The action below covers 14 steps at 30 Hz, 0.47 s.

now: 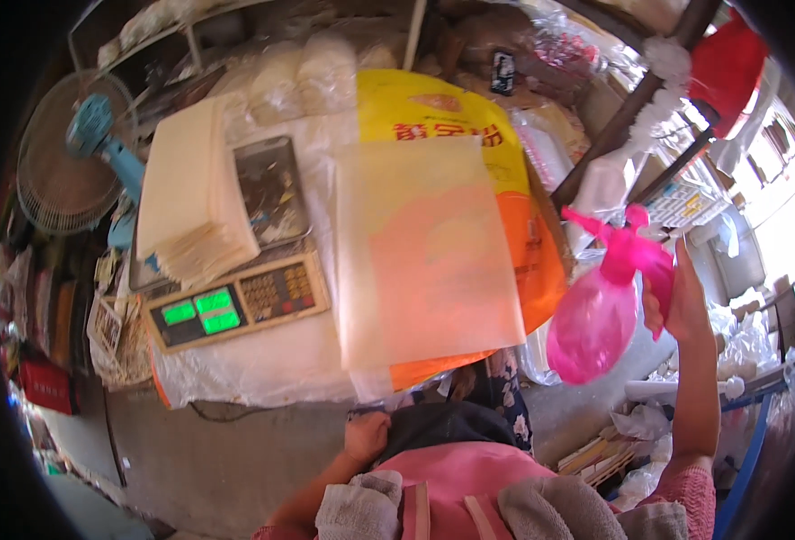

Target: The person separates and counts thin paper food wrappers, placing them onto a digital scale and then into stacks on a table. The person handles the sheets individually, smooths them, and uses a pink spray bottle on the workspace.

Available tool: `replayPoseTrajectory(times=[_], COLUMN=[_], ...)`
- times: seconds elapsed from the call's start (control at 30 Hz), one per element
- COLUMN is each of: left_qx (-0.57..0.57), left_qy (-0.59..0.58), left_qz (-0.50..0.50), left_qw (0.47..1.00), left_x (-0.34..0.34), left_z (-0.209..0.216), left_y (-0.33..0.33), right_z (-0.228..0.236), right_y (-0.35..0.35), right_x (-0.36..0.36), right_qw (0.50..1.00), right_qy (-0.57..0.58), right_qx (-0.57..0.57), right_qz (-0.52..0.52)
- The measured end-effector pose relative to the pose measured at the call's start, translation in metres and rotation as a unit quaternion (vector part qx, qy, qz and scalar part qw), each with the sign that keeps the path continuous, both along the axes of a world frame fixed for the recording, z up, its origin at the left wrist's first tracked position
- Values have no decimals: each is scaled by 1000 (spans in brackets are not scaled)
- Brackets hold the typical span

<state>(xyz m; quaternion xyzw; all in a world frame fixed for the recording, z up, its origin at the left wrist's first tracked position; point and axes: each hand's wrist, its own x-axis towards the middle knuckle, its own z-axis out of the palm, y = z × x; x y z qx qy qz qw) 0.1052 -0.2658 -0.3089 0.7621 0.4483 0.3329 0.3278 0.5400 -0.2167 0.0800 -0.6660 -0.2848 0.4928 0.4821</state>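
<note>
Right hand [685,301] is pinching a pink plastic bag [595,319] by its knotted neck, holding it out beside the yellow sack [469,126], looking light, soft and slippery, best gripped there, while left hand [366,438] is resting curled at the lap, holding nothing visible.

Your right hand [685,301] is raised high on an outstretched forearm, fingers straight and closed in a grip, while your left hand [366,438] rests low against your waist, curled loosely.

One pink bag [595,319], one scale [235,301] (green displays), one fan [64,153].
</note>
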Motion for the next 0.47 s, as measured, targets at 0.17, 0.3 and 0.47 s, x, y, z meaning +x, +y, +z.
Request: replayPoseTrajectory(times=[0.17,0.3,0.47], left_qx=[10,6,67], left_qy=[11,50,83], left_qz=[-11,-3,30], left_qw=[1000,999,994], left_x=[12,17,31], left_z=[6,-5,-16], left_y=[8,13,24], right_z=[-12,-31,-40], right_y=[-63,-49,21], right_x=[82,140,253], right_qw=[992,982,974], right_qy=[-23,-109,-174], right_qx=[-74,-82,27], right_qz=[-97,-135,-139])
